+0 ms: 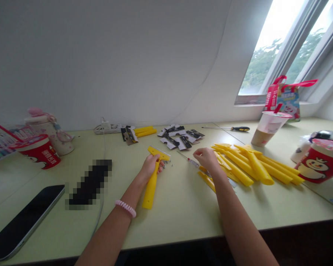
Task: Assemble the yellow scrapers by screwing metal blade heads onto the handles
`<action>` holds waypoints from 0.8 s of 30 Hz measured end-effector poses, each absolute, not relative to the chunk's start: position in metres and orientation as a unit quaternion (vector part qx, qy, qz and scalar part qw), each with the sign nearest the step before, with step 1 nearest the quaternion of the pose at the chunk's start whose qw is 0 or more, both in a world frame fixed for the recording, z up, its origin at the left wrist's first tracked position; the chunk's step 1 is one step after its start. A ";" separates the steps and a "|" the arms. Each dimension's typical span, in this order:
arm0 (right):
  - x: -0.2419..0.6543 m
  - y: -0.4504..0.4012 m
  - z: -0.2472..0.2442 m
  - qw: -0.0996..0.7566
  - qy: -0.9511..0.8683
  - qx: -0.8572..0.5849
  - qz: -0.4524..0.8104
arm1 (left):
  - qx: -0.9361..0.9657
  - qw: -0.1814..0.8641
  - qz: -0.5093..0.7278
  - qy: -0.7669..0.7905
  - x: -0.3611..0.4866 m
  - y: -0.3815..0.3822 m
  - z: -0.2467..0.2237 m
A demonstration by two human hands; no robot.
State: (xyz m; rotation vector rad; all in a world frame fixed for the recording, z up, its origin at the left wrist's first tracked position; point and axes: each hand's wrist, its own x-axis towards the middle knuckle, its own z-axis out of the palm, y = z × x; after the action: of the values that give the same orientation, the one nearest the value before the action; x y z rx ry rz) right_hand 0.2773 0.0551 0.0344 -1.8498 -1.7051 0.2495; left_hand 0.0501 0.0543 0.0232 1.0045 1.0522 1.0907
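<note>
My left hand [151,167] is wrapped round a yellow scraper [150,190], its T-shaped head pointing away and its handle towards me. A thin metal edge shows along the scraper's head. Small metal nuts or screws [165,162] lie on the table beside that hand. My right hand [206,158] has its fingers curled in; what they hold, if anything, is hidden. Just left of it and partly beneath lies a small screwdriver [193,163] with a clear handle and a red collar. A pile of yellow scrapers [246,166] spreads to the right, partly behind my right forearm.
Black-and-white cards [179,136] and more yellow handles [145,131] lie at the back. A longer screwdriver [240,129] rests near the wall. Drink cups [270,127] stand right; a red cup [40,151], a bottle [62,135] and a phone [24,221] are left. A cable [101,207] crosses the table.
</note>
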 end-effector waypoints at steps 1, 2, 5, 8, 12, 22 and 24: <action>0.272 0.055 0.035 0.299 -0.657 -0.687 0.082 | 0.433 0.615 0.477 0.456 0.050 0.055 0.023; 0.265 0.054 0.035 0.297 -0.677 -0.670 0.071 | 0.429 0.614 0.482 0.455 0.050 0.055 0.023; 0.240 0.054 0.032 0.287 -0.745 -0.598 0.068 | 0.417 0.612 0.494 0.456 0.047 0.056 0.023; 0.221 0.052 0.027 0.257 -0.777 -0.568 0.091 | 0.412 0.611 0.496 0.459 0.045 0.057 0.023; 0.211 0.052 0.020 0.223 -0.771 -0.588 0.100 | 0.414 0.615 0.485 0.464 0.046 0.056 0.023; 0.212 0.051 0.022 0.245 -0.727 -0.622 0.158 | 0.446 0.622 0.449 0.461 0.049 0.053 0.024; 0.218 0.054 0.025 0.276 -0.715 -0.623 0.158 | 0.459 0.629 0.427 0.460 0.048 0.053 0.023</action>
State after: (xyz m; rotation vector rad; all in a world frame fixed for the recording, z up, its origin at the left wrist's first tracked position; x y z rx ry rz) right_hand 0.2183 0.0538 0.0247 -1.6740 -1.9209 0.4243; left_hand 0.0482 0.0528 0.0227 1.0523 1.0534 0.9784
